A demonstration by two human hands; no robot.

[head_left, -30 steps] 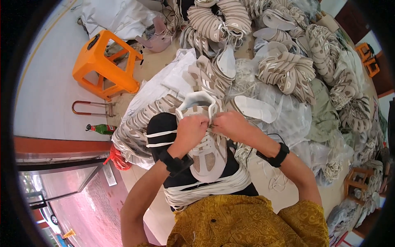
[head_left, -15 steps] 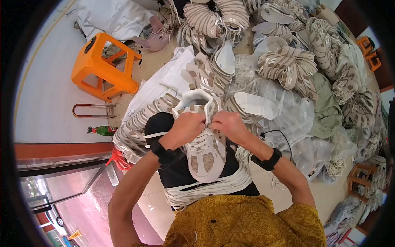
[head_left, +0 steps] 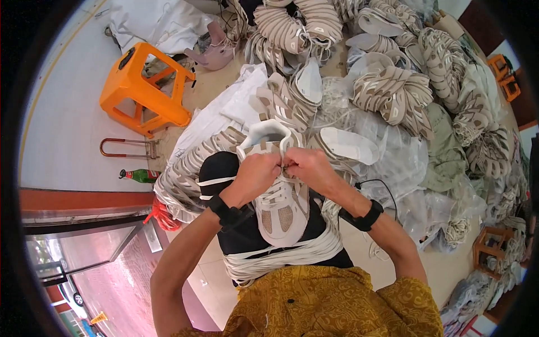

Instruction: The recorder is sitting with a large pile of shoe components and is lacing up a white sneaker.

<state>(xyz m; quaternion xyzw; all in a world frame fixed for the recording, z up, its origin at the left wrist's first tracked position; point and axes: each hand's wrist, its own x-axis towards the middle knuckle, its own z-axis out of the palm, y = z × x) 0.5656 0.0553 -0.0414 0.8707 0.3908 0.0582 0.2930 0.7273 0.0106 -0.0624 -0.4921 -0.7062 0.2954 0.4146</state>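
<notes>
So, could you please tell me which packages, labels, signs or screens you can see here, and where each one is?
Clear plastic bags: crumpled, see-through wrapping heaped right of the hands among the shoe uppers.
White bag: crumpled, top left, behind the orange stool.
Green bottle: lying on the floor at left, with a red band that may be a label.
Yellow sign: small, bottom left, outside.
No screens in view.
</notes>
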